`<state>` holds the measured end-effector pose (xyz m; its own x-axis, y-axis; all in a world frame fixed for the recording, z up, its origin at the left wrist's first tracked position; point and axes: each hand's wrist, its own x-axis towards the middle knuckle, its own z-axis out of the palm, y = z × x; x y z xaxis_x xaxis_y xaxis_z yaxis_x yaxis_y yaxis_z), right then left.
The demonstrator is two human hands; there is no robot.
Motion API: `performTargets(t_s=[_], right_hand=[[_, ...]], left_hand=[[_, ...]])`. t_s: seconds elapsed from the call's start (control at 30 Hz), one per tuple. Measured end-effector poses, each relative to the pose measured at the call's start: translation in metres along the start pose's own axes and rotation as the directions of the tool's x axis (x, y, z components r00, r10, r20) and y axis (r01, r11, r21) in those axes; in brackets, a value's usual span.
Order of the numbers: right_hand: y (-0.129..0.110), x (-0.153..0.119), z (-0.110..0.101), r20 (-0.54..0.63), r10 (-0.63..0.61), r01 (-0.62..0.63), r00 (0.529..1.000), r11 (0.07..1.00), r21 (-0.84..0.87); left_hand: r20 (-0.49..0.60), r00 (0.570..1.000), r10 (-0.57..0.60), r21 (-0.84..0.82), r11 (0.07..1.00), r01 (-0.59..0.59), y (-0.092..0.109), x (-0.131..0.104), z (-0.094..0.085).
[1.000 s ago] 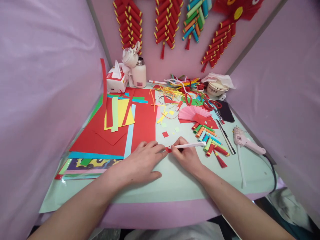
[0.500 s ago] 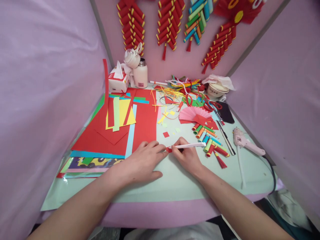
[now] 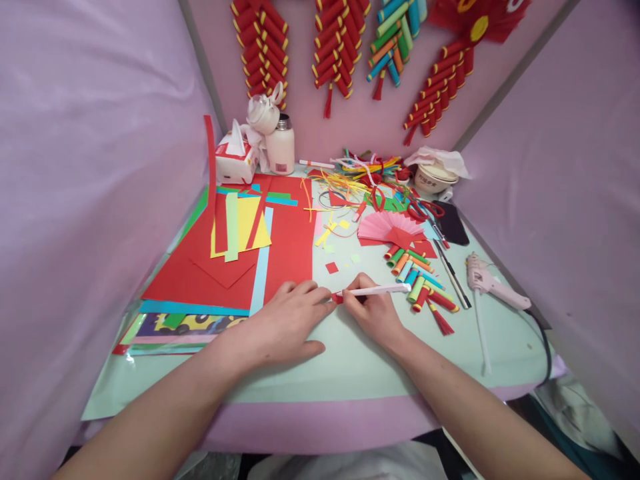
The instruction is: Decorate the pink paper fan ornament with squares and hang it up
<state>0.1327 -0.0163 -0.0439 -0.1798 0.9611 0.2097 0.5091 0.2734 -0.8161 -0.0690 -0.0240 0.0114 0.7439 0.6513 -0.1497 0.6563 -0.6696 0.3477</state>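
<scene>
Flat on the pale green table, my left hand point(image 3: 295, 317) has its fingers stretched out and its thumb apart. Its fingertips press at the edge of a small red piece of paper point(image 3: 337, 299). My right hand point(image 3: 373, 313) is closed around a white pen point(image 3: 380, 289), which tilts low with its tip at that red piece. Part of the red piece is hidden by my fingers. Just above lies a small red paper square point(image 3: 332, 267). Right of my right hand is a string of coloured paper rolls point(image 3: 415, 277) ending in a red tassel point(image 3: 443, 321).
Large red paper point(image 3: 295, 247) with coloured strips covers the left side. At right lie a pink glue gun point(image 3: 493, 287), a utility knife point(image 3: 453, 275), red-handled scissors point(image 3: 417, 211) and a dark phone point(image 3: 451, 223). A pink paper fan point(image 3: 387, 228), tissue box point(image 3: 236, 163) and bottle point(image 3: 281, 147) stand farther back.
The whole view has shifted very slightly. Both hands, the pen and the small red piece keep almost the same places.
</scene>
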Motion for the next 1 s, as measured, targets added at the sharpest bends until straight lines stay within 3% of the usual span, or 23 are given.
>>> performTargets(t_s=[1.0], right_hand=[[-0.0028,-0.0011,-0.0014,0.008,-0.007,0.008,1.000,1.000,-0.024]], left_hand=[[0.003,1.000,-0.005,-0.013,1.000,0.005,0.0010,0.0001,-0.0017]])
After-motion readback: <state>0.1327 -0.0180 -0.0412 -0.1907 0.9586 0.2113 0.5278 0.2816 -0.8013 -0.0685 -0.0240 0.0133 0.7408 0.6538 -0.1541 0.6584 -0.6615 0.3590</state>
